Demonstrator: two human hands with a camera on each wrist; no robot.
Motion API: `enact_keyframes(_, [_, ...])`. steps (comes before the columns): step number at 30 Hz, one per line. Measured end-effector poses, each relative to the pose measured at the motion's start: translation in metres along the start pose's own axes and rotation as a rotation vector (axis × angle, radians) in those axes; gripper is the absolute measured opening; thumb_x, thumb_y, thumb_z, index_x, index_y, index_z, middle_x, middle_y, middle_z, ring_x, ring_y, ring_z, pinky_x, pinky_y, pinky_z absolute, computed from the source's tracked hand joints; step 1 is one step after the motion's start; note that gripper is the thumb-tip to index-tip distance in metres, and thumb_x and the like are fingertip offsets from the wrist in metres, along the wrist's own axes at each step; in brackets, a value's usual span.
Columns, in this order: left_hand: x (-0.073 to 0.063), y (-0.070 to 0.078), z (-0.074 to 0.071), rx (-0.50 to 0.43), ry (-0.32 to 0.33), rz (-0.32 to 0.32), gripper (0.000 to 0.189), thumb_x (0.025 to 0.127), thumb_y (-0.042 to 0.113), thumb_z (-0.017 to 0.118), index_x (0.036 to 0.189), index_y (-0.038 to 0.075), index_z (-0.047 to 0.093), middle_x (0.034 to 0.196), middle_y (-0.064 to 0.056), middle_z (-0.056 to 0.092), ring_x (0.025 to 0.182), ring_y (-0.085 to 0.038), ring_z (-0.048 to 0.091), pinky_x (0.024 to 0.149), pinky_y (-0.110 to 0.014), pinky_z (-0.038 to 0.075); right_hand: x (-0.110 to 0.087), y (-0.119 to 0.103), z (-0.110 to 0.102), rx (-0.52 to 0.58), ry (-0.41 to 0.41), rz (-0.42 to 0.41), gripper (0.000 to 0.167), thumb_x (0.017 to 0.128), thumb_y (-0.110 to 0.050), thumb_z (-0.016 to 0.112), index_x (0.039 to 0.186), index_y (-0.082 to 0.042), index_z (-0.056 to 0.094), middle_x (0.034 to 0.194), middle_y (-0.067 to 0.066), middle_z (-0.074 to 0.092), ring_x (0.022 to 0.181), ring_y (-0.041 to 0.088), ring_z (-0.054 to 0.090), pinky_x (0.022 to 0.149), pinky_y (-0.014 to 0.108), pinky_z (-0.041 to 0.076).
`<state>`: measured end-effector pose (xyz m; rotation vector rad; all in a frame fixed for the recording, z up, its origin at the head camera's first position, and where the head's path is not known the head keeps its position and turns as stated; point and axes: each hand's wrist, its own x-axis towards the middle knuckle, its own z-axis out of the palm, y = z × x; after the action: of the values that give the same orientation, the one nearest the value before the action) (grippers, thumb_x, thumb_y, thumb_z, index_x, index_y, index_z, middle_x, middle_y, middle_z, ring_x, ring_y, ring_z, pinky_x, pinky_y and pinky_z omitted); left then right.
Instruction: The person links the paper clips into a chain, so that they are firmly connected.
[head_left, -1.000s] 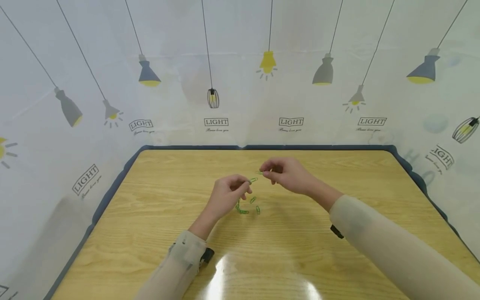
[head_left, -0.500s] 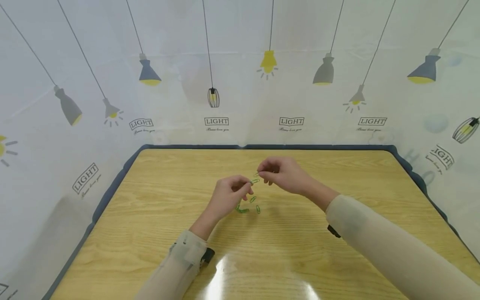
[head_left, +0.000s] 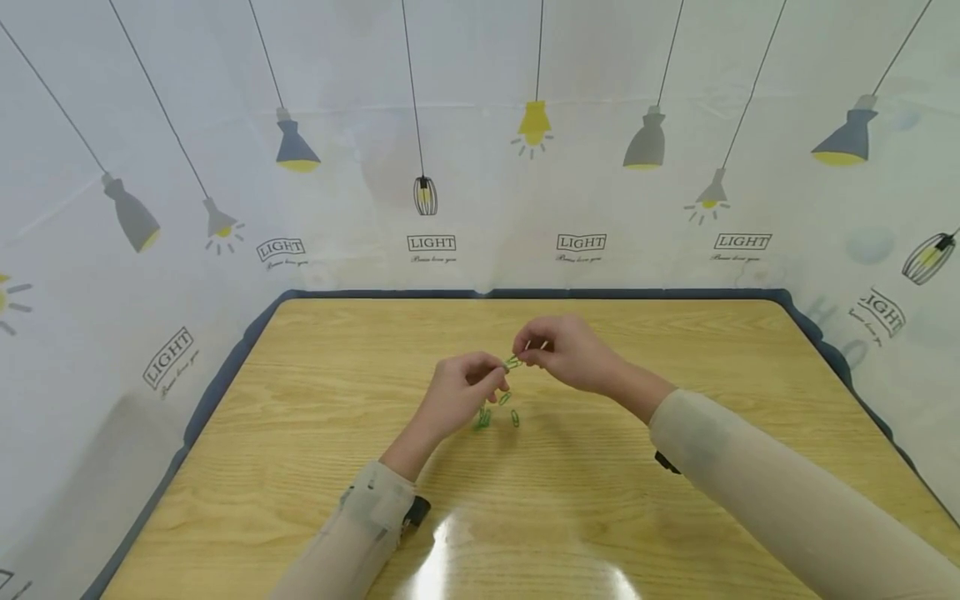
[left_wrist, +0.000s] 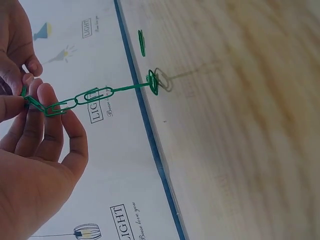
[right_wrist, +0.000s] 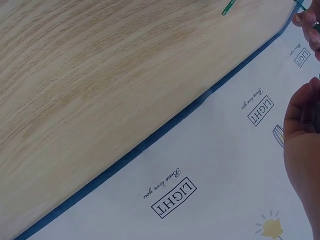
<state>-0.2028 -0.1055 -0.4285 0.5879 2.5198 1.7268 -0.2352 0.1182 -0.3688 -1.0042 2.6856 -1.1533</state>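
Observation:
Above the middle of the table, my left hand [head_left: 457,396] pinches the top of a chain of green paper clips between thumb and fingertips. In the left wrist view the paper clip chain [left_wrist: 131,87] hangs from those fingers, its lower end bunched on the table. My right hand [head_left: 566,354] has its thumb and index finger pinched on another green paper clip [left_wrist: 23,91], right at the chain's top clip. The two hands' fingertips almost meet. In the right wrist view only part of the right hand [right_wrist: 305,145] shows, at the edge, and its clip is hidden.
Two loose green paper clips, one [head_left: 515,418] near the chain's lower end and another [head_left: 506,399] just below the left fingers, lie on the wooden table [head_left: 600,508]. A dark blue edge [head_left: 637,293] borders the table before a lamp-printed white curtain [head_left: 480,183].
My right hand has moved left and slightly down, bringing its paper clip to the one in my left hand. The left hand has shifted slightly right, and the chain's lower end has bunched up.

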Motion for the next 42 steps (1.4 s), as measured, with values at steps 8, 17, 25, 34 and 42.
enact_keyframes(8, [-0.001, 0.002, 0.0, -0.005, 0.007, -0.016, 0.022, 0.109, 0.022, 0.06, 0.116, 0.009, 0.076, 0.1, -0.02, 0.078, 0.083, -0.036, 0.073, 0.073, -0.036, 0.061, -0.004, -0.001, -0.004, -0.015, -0.041, 0.015, 0.011, 0.103, -0.001, 0.067, 0.106, -0.009, 0.074, 0.103, 0.01, 0.076, 0.092, 0.024, 0.073, 0.076, 0.033, 0.06])
enact_keyframes(17, [0.0, 0.003, 0.0, -0.024, 0.014, -0.016, 0.022, 0.11, 0.024, 0.06, 0.113, 0.011, 0.077, 0.098, -0.02, 0.078, 0.082, -0.036, 0.072, 0.072, -0.035, 0.061, -0.009, 0.003, -0.009, -0.004, -0.053, 0.025, 0.01, 0.104, -0.001, 0.066, 0.108, -0.006, 0.073, 0.103, 0.009, 0.075, 0.093, 0.028, 0.072, 0.078, 0.034, 0.06])
enact_keyframes(25, [-0.002, 0.001, 0.001, -0.084, 0.021, -0.043, 0.021, 0.11, 0.023, 0.061, 0.112, 0.009, 0.076, 0.096, -0.013, 0.078, 0.083, -0.038, 0.072, 0.086, -0.06, 0.06, -0.011, 0.009, -0.01, 0.001, -0.014, 0.071, 0.009, 0.106, -0.007, 0.065, 0.109, -0.008, 0.073, 0.101, 0.006, 0.075, 0.086, 0.015, 0.066, 0.074, 0.033, 0.059])
enact_keyframes(34, [-0.001, 0.002, 0.004, -0.052, -0.027, -0.033, 0.036, 0.109, 0.04, 0.061, 0.134, 0.015, 0.07, 0.111, -0.01, 0.079, 0.087, -0.039, 0.074, 0.082, -0.052, 0.062, -0.01, 0.002, -0.008, 0.104, 0.01, 0.119, 0.01, 0.106, -0.014, 0.067, 0.111, -0.009, 0.074, 0.099, 0.007, 0.075, 0.084, 0.017, 0.068, 0.074, 0.036, 0.059])
enact_keyframes(42, [0.002, 0.007, 0.005, -0.056, -0.038, -0.02, 0.026, 0.107, 0.037, 0.065, 0.119, 0.015, 0.074, 0.109, -0.007, 0.078, 0.096, -0.044, 0.073, 0.084, -0.052, 0.062, -0.009, -0.005, -0.004, 0.14, 0.014, 0.101, 0.009, 0.105, -0.013, 0.069, 0.109, -0.008, 0.075, 0.101, 0.011, 0.076, 0.085, 0.02, 0.07, 0.075, 0.037, 0.06])
